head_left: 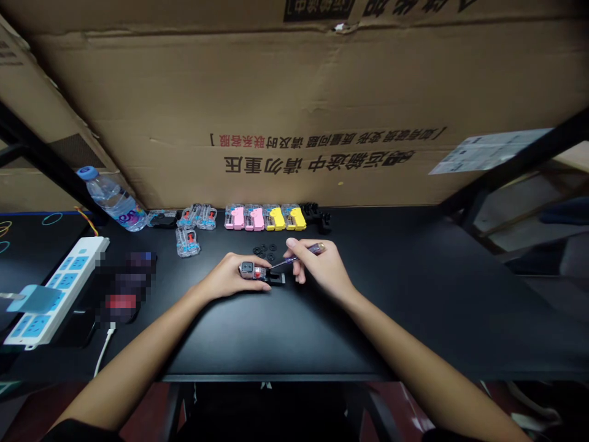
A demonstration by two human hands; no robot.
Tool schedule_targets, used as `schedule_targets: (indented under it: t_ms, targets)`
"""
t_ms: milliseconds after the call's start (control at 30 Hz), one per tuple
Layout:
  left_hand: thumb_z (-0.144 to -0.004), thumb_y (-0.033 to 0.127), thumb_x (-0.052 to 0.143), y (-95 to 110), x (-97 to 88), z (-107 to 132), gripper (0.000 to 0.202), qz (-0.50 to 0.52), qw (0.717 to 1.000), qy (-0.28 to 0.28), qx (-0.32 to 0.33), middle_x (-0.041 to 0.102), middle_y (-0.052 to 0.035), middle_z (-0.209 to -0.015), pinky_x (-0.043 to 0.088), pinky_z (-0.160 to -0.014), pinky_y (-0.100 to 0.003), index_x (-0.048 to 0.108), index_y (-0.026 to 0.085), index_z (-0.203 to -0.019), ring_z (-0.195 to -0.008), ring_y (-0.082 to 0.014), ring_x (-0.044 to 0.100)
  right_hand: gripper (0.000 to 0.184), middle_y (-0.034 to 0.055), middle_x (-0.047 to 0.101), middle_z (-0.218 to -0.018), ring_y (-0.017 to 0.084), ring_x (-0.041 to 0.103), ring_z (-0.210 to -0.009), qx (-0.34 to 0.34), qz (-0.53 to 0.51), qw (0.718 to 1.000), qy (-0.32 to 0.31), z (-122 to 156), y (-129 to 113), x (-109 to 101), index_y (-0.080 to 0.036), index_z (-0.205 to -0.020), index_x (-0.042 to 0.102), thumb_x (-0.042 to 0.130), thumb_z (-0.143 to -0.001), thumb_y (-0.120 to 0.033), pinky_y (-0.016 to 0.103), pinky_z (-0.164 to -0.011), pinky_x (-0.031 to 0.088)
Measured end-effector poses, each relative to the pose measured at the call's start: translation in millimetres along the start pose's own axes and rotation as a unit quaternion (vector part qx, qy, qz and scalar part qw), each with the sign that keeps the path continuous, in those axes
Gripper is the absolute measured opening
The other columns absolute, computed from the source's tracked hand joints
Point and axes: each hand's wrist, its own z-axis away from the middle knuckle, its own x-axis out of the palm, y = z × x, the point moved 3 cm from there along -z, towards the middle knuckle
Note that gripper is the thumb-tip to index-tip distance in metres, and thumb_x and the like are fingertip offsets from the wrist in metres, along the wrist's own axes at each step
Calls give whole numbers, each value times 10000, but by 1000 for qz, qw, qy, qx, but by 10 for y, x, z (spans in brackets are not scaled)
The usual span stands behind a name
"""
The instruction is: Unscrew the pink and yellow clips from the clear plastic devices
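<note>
My left hand (229, 278) is closed around a small clear device (252, 270) with a grey button and red inside, holding it down on the black table (414, 294). My right hand (317, 265) pinches a small purple-handled screwdriver (299, 256), its tip pointing at the device. A black part (276, 278) lies against the device's right end. Several small black round pieces (265, 250) lie just behind the hands.
A row of pink (243, 218) and yellow (285, 218) devices, clear ones (197, 217) and black parts (317, 215) lines the table's back edge under a cardboard wall (294, 110). A water bottle (113, 199), a white power strip (55, 288) and a blurred object (124, 285) lie at left.
</note>
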Motion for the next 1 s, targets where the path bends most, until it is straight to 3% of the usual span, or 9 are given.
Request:
schedule_targets:
  t_ms: [200,333,533,667,800,900,1000]
  targets:
    - [-794,526,890,-28,-7,-1,544,-5,1000,4,-13,786,-34,-905,504,-706,-239,823,168,-1198,-730,-146,639,480,5,688,-602,146,638,-466,-8,-1,997,-76,-5,-24,8,-166,-880,770,833,-817,-639,279,-499,562]
    - [-782,536,897,-53,-10,-2,561,-6,1000,6,-15,769,-26,-878,489,-700,-240,823,163,-1193,-729,-145,619,461,17,706,-666,160,664,-515,-37,6,993,-113,3,-22,35,-156,-985,784,796,-861,-600,303,-521,594]
    - [-786,520,898,-48,-3,-9,571,4,1000,-9,-18,765,-16,-851,480,-685,-237,815,158,-1219,-711,-141,623,325,44,758,-719,182,709,-552,-152,82,984,-44,62,32,131,-194,-872,773,792,-889,-518,309,-574,615]
    - [-791,511,901,-37,-1,-8,572,-1,1000,-5,-12,801,-33,-910,526,-724,-248,810,165,-1238,-756,-162,688,392,44,755,-717,187,708,-541,-138,59,989,-13,72,111,172,-204,-822,734,788,-885,-587,315,-572,625]
    - [-799,469,910,-32,-9,-14,571,5,1000,6,12,827,-86,-1137,598,-917,-325,787,194,-1284,-988,-231,774,443,52,746,-728,201,717,-566,-128,56,990,32,44,132,107,-200,-834,710,758,-898,-635,343,-594,635]
    - [-800,427,923,-1,-37,-22,545,-5,997,25,67,766,-131,-1345,568,-1084,-432,781,224,-1285,-1217,-285,741,466,57,742,-742,199,709,-565,-140,68,986,55,24,107,42,-201,-826,698,751,-891,-659,348,-591,631]
    - [-816,397,918,43,-79,-14,451,-23,993,46,109,723,-148,-1416,545,-1126,-462,802,229,-1219,-1277,-296,716,457,52,734,-728,190,693,-546,-148,78,984,67,15,83,-6,-199,-830,699,751,-895,-648,343,-584,624]
